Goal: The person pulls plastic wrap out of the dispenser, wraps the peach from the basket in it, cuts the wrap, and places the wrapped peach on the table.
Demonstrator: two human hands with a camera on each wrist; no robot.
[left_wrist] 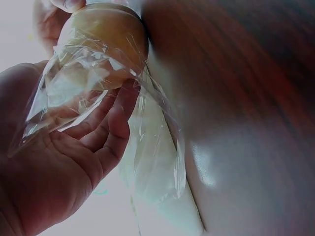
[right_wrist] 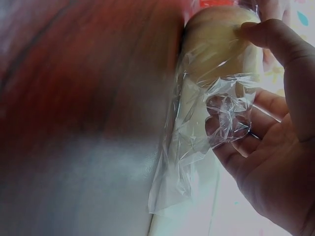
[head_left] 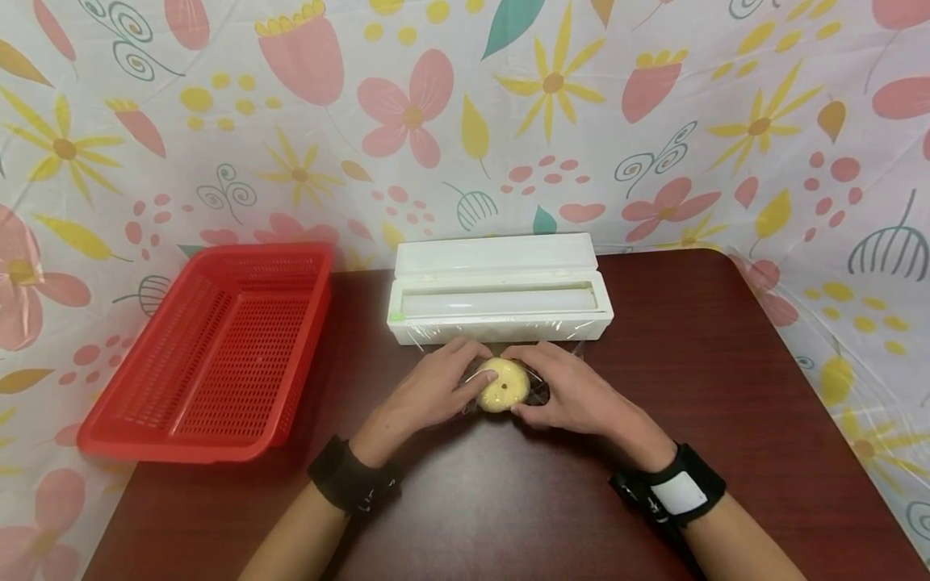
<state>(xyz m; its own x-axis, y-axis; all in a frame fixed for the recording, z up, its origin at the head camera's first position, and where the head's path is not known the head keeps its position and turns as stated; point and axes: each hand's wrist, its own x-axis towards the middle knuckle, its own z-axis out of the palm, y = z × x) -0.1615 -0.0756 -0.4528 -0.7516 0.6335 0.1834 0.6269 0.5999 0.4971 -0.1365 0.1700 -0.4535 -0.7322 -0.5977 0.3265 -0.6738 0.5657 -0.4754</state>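
Observation:
A round yellow fruit (head_left: pixel 504 387) with a small dark spot on top stands at the middle of the table, held between both hands. Clear cling film (left_wrist: pixel 160 142) covers its side and hangs loose in crumpled folds. My left hand (head_left: pixel 429 389) grips the fruit from the left, its thumb lying on the top. From the other side my right hand (head_left: pixel 577 391) holds it, thumb at the near edge and fingers bent behind. In the right wrist view, crumpled film (right_wrist: pixel 229 115) lies across the fingers of that hand.
Just behind the hands sits a white cling film box (head_left: pixel 501 329), lid raised, with a white roll (head_left: pixel 497 303) inside and film over its front. A red plastic basket (head_left: pixel 291 403) stands at the left. Flowered cloth (head_left: pixel 465 121) hangs behind the dark table (head_left: pixel 465 516).

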